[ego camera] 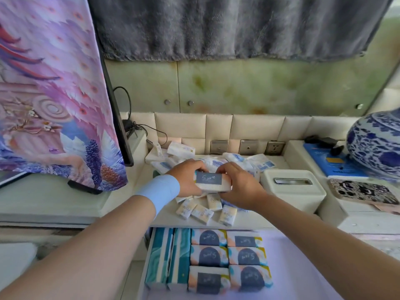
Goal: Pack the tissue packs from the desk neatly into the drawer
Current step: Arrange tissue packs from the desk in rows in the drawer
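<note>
While both hands meet over the middle of the pale desk (259,219), the one to watch is the soft white rectangular tissue pack with the slate-blue label (213,182). It is held just above the desk top, with the open lavender-lined drawer (292,278) at six o'clock from it. The left hand (188,180) has its fingers curled round the pack's nine o'clock end, and the right hand (238,187) curls round the three o'clock end, so it is gripped from both sides. It reads as light and squashy, paper in a thin glossy film, so likely a touch slippery and easy to dent. Those short ends look the right place to hold it, with gentle pressure and the label face left free. The label carries pale script lettering, and the body is creamy white with rounded edges. Six matching peach-and-blue packs (229,256) lie in two tidy columns in the drawer. A heap of loose white packs (238,161) waits at twelve o'clock, and small cream pocket packs (203,211) lie scattered just below the hands.
</note>
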`<state>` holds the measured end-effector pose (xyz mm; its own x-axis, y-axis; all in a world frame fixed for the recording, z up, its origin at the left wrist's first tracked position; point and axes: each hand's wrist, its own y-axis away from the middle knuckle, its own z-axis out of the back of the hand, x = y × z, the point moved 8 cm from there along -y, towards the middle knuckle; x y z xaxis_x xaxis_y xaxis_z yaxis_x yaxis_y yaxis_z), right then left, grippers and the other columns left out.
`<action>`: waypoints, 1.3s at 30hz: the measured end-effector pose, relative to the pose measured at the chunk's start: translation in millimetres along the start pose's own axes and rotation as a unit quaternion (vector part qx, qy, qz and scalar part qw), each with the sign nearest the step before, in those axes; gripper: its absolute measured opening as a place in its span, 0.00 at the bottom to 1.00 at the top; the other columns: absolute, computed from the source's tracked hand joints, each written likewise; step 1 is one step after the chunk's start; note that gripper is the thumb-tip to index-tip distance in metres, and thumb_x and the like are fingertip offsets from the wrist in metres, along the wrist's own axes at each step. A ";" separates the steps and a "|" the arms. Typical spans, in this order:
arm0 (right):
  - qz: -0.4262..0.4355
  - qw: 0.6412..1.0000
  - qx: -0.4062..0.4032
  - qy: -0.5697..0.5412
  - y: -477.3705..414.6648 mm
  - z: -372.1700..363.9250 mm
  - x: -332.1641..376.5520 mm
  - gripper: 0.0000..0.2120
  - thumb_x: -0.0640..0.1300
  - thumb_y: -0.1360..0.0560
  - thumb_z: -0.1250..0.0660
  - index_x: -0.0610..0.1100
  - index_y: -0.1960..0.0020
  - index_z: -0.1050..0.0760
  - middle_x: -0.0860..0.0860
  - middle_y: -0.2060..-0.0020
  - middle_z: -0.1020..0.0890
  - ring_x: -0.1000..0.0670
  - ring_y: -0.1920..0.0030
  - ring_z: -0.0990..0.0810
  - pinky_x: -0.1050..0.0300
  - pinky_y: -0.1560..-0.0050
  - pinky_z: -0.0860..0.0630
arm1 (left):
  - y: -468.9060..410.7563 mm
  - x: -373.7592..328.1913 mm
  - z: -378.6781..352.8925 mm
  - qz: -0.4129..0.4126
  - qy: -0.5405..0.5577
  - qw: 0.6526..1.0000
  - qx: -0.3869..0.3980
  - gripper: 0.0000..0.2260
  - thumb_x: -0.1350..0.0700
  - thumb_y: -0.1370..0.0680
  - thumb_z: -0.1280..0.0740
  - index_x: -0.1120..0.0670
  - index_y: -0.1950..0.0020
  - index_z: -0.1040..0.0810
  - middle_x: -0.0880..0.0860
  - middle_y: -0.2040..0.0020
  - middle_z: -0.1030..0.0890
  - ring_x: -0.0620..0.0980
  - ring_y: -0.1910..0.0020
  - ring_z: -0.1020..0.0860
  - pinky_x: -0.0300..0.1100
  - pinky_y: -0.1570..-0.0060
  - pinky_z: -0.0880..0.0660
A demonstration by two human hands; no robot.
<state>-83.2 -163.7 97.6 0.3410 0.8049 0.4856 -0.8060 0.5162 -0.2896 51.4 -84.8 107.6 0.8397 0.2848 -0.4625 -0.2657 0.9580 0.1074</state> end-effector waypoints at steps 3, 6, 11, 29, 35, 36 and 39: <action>0.086 0.993 -0.049 0.070 35.3 18.5 8.9 0.20 0.44 0.32 0.26 0.49 0.43 0.29 0.52 0.45 0.26 0.47 0.52 0.22 0.52 0.62 0.24 | 10.0 -13.8 -17.7 0.033 0.091 0.993 0.066 0.37 0.46 0.34 0.22 0.40 0.29 0.35 0.46 0.31 0.34 0.49 0.34 0.31 0.46 0.35 0.30; 0.196 0.965 -0.077 0.155 72.9 29.3 21.0 0.10 0.45 0.24 0.36 0.48 0.44 0.31 0.48 0.43 0.28 0.44 0.52 0.22 0.49 0.66 0.23 | 19.3 -18.7 -41.9 0.082 0.155 0.973 0.151 0.45 0.44 0.33 0.22 0.40 0.23 0.45 0.48 0.30 0.31 0.50 0.34 0.28 0.46 0.35 0.28; 0.176 0.967 -0.077 0.166 114.8 39.2 9.3 0.10 0.45 0.23 0.38 0.48 0.42 0.32 0.47 0.38 0.31 0.43 0.52 0.21 0.52 0.67 0.23 | 26.3 -37.7 -72.3 0.092 0.206 0.950 0.216 0.40 0.52 0.32 0.22 0.49 0.23 0.37 0.49 0.44 0.22 0.47 0.48 0.20 0.41 0.50 0.20; -0.197 0.873 0.313 0.317 181.1 -2.4 -141.5 0.22 0.53 0.27 0.32 0.49 0.36 0.33 0.48 0.44 0.20 0.44 0.44 0.21 0.53 0.53 0.27 | 9.5 -109.0 -209.3 -0.089 -0.152 0.955 0.240 0.26 0.48 0.24 0.32 0.46 0.27 0.34 0.53 0.34 0.29 0.57 0.39 0.25 0.49 0.42 0.26; -0.245 0.849 0.319 0.342 197.9 -22.4 -199.7 0.29 0.48 0.25 0.33 0.44 0.29 0.40 0.45 0.35 0.28 0.43 0.37 0.26 0.51 0.39 0.27 | 3.5 -79.5 -245.1 -0.112 -0.265 0.920 0.267 0.27 0.49 0.22 0.35 0.44 0.24 0.38 0.53 0.29 0.35 0.60 0.34 0.30 0.50 0.39 0.28; -0.253 0.858 0.318 0.316 199.7 -27.7 -206.6 0.30 0.47 0.25 0.32 0.45 0.28 0.41 0.45 0.34 0.31 0.43 0.36 0.27 0.50 0.38 0.26 | 2.2 -77.7 -248.9 -0.113 -0.264 0.921 0.263 0.28 0.49 0.22 0.35 0.43 0.24 0.39 0.53 0.28 0.36 0.59 0.31 0.32 0.50 0.38 0.30; -0.261 0.887 0.298 0.235 199.8 -44.2 -215.8 0.32 0.43 0.25 0.30 0.48 0.26 0.41 0.47 0.32 0.36 0.44 0.34 0.28 0.51 0.40 0.24 | 0.4 -68.3 -264.9 -0.088 -0.250 0.929 0.258 0.32 0.46 0.23 0.33 0.42 0.23 0.43 0.51 0.23 0.45 0.57 0.24 0.44 0.55 0.31 0.34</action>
<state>-296.4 -221.4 -101.4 0.7944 0.6072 -0.0137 -0.5435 0.7208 0.4303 -131.5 -112.4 -93.9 0.9979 -0.0226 -0.0603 0.0515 0.8421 0.5368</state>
